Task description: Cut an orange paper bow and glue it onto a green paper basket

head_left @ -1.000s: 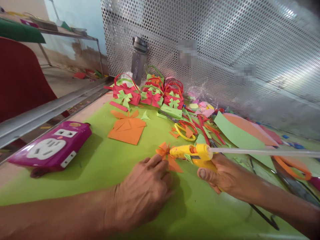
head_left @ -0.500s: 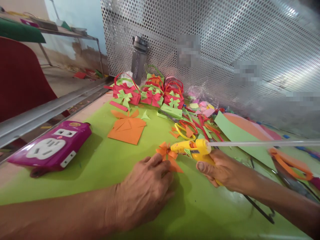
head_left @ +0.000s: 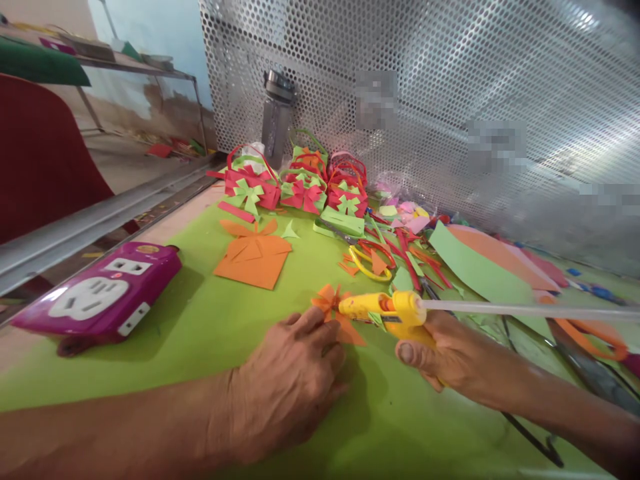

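The left hand (head_left: pixel 295 380) is bending its fingers nearly closed and is pinning the near left part of an orange paper bow (head_left: pixel 326 299) down on the green tabletop (head_left: pixel 200 373), probably so that the light paper does not slide. The right hand (head_left: pixel 445 353) is wrapping around the handle of a yellow glue gun (head_left: pixel 367 307), with its thumb lying along the near side. It is holding the gun on its side, with the tip pointing left at the middle of the bow, which looks like a good way to put the tip right by the knot. The tip is hiding that spot, so I cannot tell if it is touching the paper or sitting just above it. A long clear glue stick (head_left: pixel 500 307) is poking out of the back of the gun toward the right. The bow is lying just past the left fingertips, on their far side, and well to the left of the right hand. An orange paper piece (head_left: pixel 255 263) is lying flat to the far left of the bow. Farther back, small paper bags (head_left: pixel 253 187) are standing in a group, perhaps to leave the near side free for working.
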Demonstrator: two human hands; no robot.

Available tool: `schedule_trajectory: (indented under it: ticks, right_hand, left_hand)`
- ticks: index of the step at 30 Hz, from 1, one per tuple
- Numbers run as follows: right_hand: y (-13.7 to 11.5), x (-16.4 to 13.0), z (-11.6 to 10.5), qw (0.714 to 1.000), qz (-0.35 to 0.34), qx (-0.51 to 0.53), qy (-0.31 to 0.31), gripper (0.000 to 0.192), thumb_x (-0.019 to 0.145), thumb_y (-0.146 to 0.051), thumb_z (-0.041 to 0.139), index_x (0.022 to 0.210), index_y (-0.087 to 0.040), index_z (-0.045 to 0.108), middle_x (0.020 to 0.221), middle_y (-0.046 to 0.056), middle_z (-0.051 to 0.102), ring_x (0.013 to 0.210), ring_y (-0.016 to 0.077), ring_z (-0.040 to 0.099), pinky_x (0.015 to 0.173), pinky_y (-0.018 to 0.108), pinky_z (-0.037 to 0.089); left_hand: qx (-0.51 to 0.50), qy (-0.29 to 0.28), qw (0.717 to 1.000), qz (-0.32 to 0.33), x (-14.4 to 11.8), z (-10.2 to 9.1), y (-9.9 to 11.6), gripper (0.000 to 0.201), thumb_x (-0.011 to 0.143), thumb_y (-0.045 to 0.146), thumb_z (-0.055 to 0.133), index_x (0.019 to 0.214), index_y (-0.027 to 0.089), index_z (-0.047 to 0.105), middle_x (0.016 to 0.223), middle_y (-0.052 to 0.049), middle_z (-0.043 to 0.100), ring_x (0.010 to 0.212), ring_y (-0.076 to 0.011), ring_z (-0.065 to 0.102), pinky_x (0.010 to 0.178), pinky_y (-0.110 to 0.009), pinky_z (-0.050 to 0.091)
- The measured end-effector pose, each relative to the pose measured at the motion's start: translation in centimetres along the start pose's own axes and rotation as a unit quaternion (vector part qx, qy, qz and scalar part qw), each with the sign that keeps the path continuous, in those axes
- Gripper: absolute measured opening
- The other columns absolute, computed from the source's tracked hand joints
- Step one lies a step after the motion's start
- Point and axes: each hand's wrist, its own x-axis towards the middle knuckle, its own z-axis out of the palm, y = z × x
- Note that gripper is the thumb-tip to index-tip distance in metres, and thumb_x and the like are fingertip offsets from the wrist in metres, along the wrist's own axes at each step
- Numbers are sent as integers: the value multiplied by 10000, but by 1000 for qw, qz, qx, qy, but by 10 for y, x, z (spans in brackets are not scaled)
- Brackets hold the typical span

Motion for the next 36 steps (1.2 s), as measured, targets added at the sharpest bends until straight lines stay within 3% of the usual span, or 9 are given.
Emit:
schedule_trajectory:
  ticks: [10,13,17,22,26,31,36]
  right_hand:
    - [-2,2,-3,998,35,45,1,609,797,-745,487,530,-198,481,490,-35,433,465,99,414,485,232,410]
    - [6,-3,2,998,17,61,21,535,823,-705,496,665,-195,532,548,-36,464,496,107,450,518,243,436]
    - [19,-8,4,993,-5,24,116,459,871,-645,467,902,-201,580,713,4,562,561,139,526,549,279,466]
    - [32,-8,-10,947,9,-105,304,431,809,-652,523,910,-238,583,712,24,608,624,216,583,566,329,471]
    - [54,-14,-15,888,84,-215,398,518,849,-578,497,1204,-202,520,886,87,706,687,276,673,594,356,477]
    - [76,-21,-2,849,125,-325,397,407,948,-353,392,1296,-157,471,928,124,744,765,304,713,609,353,458]
    - [86,-15,5,838,161,-375,362,379,962,-282,411,1321,-171,465,958,128,751,795,291,716,606,339,427]
  left_hand:
    - [1,19,1000,6,-1,1,1,249,931,322,492,897,128,645,975,-116,636,927,-306,558,752,-499,549]
    - [-5,9,1000,3,0,0,0,229,923,303,508,862,121,633,926,-114,634,928,-312,560,761,-512,546]
    - [-14,-9,1000,-9,0,-2,0,206,911,285,515,874,125,638,979,-113,643,932,-308,564,770,-509,550]
    - [-21,2,1000,-17,0,0,-1,195,904,255,502,968,150,654,1065,-111,658,978,-325,576,795,-538,548]
    - [8,44,999,-8,-1,4,-3,174,874,284,545,922,172,670,1024,-108,682,913,-321,607,728,-518,568]
    - [52,100,993,35,-2,6,-5,150,834,244,561,898,172,676,1007,-110,698,917,-324,633,689,-466,583]
    - [65,132,989,33,-3,9,-9,154,851,286,556,928,210,665,1056,-77,699,964,-300,638,739,-433,577]
